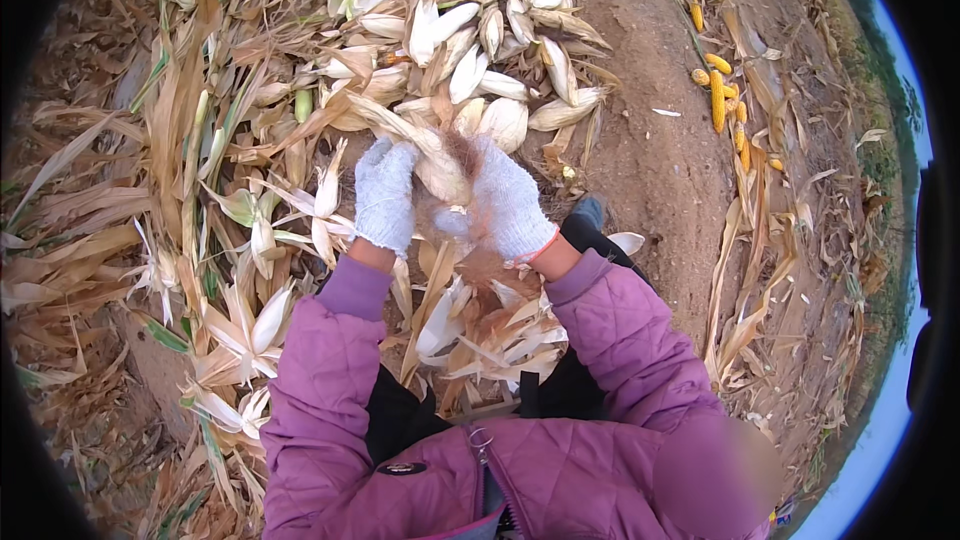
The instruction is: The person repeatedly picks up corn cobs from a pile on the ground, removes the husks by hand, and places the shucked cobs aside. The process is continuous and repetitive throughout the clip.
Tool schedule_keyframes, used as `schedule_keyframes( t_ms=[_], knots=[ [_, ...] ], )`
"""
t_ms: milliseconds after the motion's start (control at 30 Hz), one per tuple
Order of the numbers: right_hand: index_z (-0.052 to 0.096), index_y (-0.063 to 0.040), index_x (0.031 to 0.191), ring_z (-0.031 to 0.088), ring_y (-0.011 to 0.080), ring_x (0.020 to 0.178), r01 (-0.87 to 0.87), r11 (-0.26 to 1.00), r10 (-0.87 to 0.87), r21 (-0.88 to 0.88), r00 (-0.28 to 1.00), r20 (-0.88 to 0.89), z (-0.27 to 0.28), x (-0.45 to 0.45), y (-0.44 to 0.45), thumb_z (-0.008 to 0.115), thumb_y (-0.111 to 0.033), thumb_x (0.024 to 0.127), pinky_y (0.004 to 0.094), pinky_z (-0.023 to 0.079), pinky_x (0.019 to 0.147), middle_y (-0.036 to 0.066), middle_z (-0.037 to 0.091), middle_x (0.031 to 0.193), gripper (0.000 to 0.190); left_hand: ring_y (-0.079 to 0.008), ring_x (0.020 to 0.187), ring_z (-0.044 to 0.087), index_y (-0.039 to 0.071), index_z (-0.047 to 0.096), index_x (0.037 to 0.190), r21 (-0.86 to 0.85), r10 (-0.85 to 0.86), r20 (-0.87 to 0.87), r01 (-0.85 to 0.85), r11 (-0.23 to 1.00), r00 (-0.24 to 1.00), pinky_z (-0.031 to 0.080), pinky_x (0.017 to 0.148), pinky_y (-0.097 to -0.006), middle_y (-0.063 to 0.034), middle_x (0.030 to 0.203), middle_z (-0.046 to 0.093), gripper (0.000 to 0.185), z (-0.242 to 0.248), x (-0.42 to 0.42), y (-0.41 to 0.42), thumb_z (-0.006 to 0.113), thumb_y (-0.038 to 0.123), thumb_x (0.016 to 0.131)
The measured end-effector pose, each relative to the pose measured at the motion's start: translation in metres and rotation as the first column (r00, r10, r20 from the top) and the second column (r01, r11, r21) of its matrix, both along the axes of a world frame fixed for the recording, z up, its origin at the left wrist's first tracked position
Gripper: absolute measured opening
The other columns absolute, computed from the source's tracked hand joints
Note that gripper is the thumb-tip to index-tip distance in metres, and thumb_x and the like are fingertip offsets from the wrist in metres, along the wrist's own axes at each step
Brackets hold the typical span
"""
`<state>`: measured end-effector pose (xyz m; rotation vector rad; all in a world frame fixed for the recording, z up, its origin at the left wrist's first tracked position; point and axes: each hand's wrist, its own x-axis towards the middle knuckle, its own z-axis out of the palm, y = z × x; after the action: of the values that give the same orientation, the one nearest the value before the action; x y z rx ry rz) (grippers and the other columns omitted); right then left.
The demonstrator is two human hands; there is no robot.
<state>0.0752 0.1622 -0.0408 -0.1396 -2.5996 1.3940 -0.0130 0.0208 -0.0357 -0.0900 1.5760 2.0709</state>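
Between my two gloved hands lies an ear of corn in its dry husk (pixel 437 165), tilted, with brown silk beside it. My left hand (pixel 385 191), in a white knit glove, holds the ear from its left side. At its other side, my right hand (pixel 510 199), gloved too, is closed around part of it near the silk; its fingertips are partly hidden. A pile of unhusked corn ears (pixel 502 116) lies just beyond my hands. Torn husks (pixel 517 337) lie on the ground between my legs.
Husked yellow cobs (pixel 718 101) lie on the bare soil (pixel 645 127) at the right. Dry corn stalks and leaves (pixel 176 135) cover the ground at the left, with opened empty husks (pixel 244 330) near my left sleeve. My shoe (pixel 589 210) shows beyond my right wrist.
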Motion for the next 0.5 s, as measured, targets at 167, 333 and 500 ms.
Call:
schedule_keyframes(
  t_ms=[167, 333, 500],
  knots=[
    [0.042, 0.002, 0.135, 0.059, 0.0333, 0.112, -0.014, 0.996, 0.009, 0.085, 0.999, 0.053, 0.009, 0.001, 0.005, 0.080, -0.039, 0.069, 0.0375, 0.046, 0.096, 0.021, 0.056, 0.123, 0.086, -0.0150, 0.098, 0.059, -0.004, 0.059, 0.120, -0.255, -0.025, -0.437, -0.097, 0.962, 0.899, 0.046, 0.089, -0.0283, -0.0084, 0.109, 0.065, 0.031, 0.022, 0.005, 0.011, 0.053, 0.013, 0.095],
    [0.043, 0.001, 0.134, 0.059, 0.0372, 0.110, -0.002, 0.975, 0.004, 0.220, 1.000, -0.008, 0.012, 0.005, 0.000, 0.079, -0.043, 0.070, 0.0391, 0.048, 0.094, 0.023, 0.057, 0.120, 0.086, -0.0161, 0.094, 0.061, -0.004, 0.062, 0.114, -0.114, 0.092, -0.236, -0.122, 0.986, 0.967, 0.048, 0.086, -0.0296, -0.0085, 0.107, 0.066, 0.029, 0.006, -0.002, 0.005, 0.052, 0.014, 0.094],
    [0.049, -0.001, 0.129, 0.058, 0.0366, 0.110, 0.012, 0.990, -0.023, 0.138, 0.996, 0.082, 0.020, -0.004, 0.002, 0.072, -0.042, 0.079, 0.0423, 0.048, 0.093, 0.021, 0.060, 0.115, 0.069, -0.0154, 0.093, 0.062, -0.001, 0.063, 0.113, 0.002, 0.116, -0.062, -0.116, 0.993, 0.991, 0.050, 0.083, -0.0288, -0.0075, 0.104, 0.065, 0.028, -0.006, -0.010, 0.001, 0.052, 0.017, 0.094]
  ],
)
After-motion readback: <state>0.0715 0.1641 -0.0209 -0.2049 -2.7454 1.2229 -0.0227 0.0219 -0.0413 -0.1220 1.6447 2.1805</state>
